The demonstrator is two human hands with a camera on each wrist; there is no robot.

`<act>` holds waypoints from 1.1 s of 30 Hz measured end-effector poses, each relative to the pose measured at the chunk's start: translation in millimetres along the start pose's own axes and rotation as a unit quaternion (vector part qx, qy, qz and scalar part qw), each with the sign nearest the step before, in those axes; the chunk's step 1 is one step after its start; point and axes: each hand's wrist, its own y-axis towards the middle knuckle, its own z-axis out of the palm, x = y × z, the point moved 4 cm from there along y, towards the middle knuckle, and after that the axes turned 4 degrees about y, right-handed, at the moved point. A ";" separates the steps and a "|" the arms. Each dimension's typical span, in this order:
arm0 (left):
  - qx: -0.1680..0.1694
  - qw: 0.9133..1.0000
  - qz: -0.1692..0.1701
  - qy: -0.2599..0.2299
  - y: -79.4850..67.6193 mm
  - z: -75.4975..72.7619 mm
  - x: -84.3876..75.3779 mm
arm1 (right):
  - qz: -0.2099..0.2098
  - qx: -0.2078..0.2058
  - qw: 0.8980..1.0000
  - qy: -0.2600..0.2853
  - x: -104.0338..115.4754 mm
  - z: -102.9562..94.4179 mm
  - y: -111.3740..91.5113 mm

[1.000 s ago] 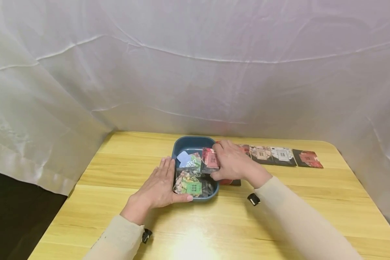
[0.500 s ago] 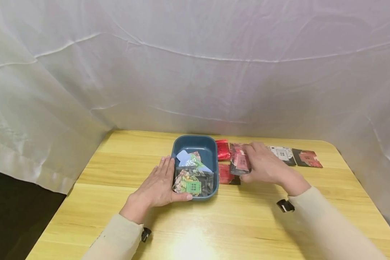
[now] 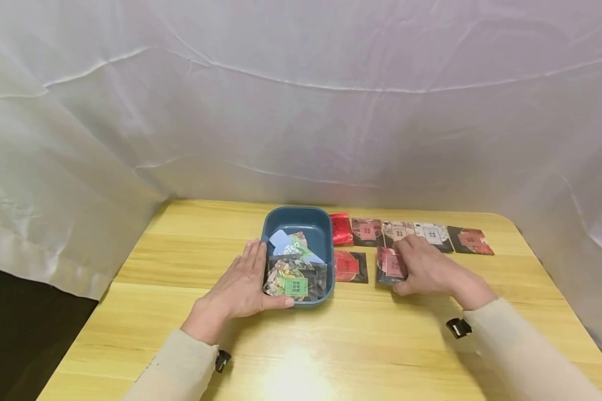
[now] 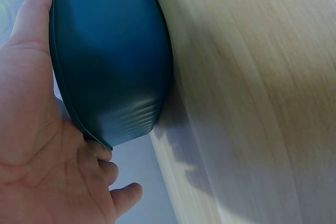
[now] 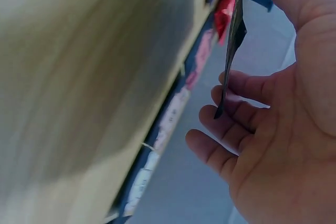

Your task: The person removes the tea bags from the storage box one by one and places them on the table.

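Red-and-black sachet [image 3: 392, 263], head view: flat and glossy, with a pinkish label panel bearing dark characters too small to read; to the right of the red-label sachet [image 3: 350, 267], bare wood between.
Right hand [image 3: 426, 273], head view: pinching the red-and-black sachet by the right-hand part, thumb toward the near corner.
Blue tray [image 3: 318, 236], head view: at the left end of the rows, holding a green-label sachet [image 3: 296, 285] and a pale blue card [image 3: 296, 245].
Left hand [image 3: 238, 287], head view: fingers straight along the tray's left side, thumb along the near rim; bracing rather than grasping, to judge by the pose.
Far row, head view: five sachets, from red foil sachet [image 3: 341, 229] beside the tray to dark end sachet [image 3: 471, 240].
Step in hand: apparently setting sachets out in rows, with the second place in the near row being filled.
Next move: seems to call for laying the sachet flat, square with the red-label sachet, then loosening the pinch.
Tray wall, left wrist view: smooth, ridged near one corner; palm and thumb beside the rim.
Sachet edge, right wrist view: thin, slightly bent, tilted between thumb and fingers; contact with the wooden table [image 3: 361, 345], cannot tell.
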 end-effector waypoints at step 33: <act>0.001 1.000 0.004 -0.007 -0.3 -1.2 0.9 | 0.001 0.060 0.998 0.018 -6.7 21.2 23.9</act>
